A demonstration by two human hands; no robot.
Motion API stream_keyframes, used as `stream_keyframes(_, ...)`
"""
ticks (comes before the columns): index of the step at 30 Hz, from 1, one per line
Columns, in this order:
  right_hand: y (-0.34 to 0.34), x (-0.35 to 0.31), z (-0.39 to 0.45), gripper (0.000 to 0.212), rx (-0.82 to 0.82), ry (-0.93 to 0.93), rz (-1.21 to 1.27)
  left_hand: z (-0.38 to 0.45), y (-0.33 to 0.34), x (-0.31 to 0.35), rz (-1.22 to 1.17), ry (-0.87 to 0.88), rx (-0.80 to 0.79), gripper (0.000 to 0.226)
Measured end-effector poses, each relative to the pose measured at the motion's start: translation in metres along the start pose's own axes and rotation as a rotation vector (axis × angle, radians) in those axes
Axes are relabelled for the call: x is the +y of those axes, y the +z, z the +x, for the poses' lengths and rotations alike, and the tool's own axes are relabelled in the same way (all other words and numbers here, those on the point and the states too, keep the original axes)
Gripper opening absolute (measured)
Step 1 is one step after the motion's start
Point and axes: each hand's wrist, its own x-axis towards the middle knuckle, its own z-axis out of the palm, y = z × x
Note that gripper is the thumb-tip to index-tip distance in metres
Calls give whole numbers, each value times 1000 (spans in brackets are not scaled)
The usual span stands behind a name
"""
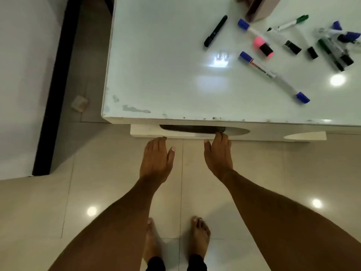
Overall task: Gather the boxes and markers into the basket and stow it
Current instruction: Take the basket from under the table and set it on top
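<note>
Task judged barely begun: nothing is gathered. The markers lie loose on the glossy white glass-topped table (166, 65), toward its far right: a slim black marker (215, 31) lies apart from the rest, nearest the centre; a white-barrelled marker with a blue cap (256, 64) lies end to end with a clear-barrelled pen with a blue cap (295, 90); a stubby pink-and-black highlighter (263, 46) touches a third blue-capped white marker (251, 29); a green-capped white marker (292, 22) and a heap of dark green, blue and clear markers (335, 45) sit at the right edge. A pinkish-brown box (257, 7), cut by the top edge, stands just behind them. No basket can be identified with certainty; a dark object (192, 129) shows on the lower white shelf (224, 134) under the tabletop and may be it, but too little is visible to say. Left hand (156, 159) is open, fingers extended toward the shelf edge, holding nothing. Right hand (219, 153) is likewise flat, its fingertips (219, 133) at the dark object; whether they grip it cannot be told. Remaining, as judged: fetch the basket, load all markers and boxes, stow it. Writing: red print runs along the blue-capped white marker's barrel, too blurred to read; no brand legible elsewhere.
</note>
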Motion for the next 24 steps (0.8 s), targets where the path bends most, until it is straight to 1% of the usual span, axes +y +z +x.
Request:
stream_keyframes(2,13,11,24,49,4,101,85,21,21,-11,-186,-189,-58,53)
stream_keyframes(4,25,20,51,54,-17,197,142,46,39,-22,-307,-343,-60,56)
stream_keyframes(5,33,28,66,57,-14,233,174,60,51,-26,-386,-410,-35,57)
stream_keyframes(7,45,36,88,59,7,274,219,85,68,-33,-634,-567,18,59)
stream_keyframes(8,47,37,96,58,18,282,237,95,75,-36,-762,-611,51,57)
stream_keyframes(10,57,44,113,55,50,270,256,115,86,-41,-925,-628,122,48)
stream_keyframes(13,75,62,136,55,91,307,391,136,97,-48,-1002,-672,157,44)
stream_keyframes(15,87,73,151,46,88,312,438,147,108,-58,-1019,-684,109,46)
stream_keyframes(16,86,72,155,38,67,319,450,152,113,-63,-1049,-661,63,47)
stream_keyframes(17,84,73,158,34,44,349,474,155,117,-65,-1092,-633,24,49)
stream_keyframes(19,82,77,164,43,7,411,511,159,122,-65,-1150,-628,10,46)
stream_keyframes(20,82,82,167,48,-11,438,525,163,123,-64,-1152,-668,51,42)
stream_keyframes(22,81,91,172,50,4,476,586,173,126,-64,-1141,-825,167,44)
stream_keyframes(24,84,93,173,58,48,503,631,177,126,-66,-1099,-974,194,51)
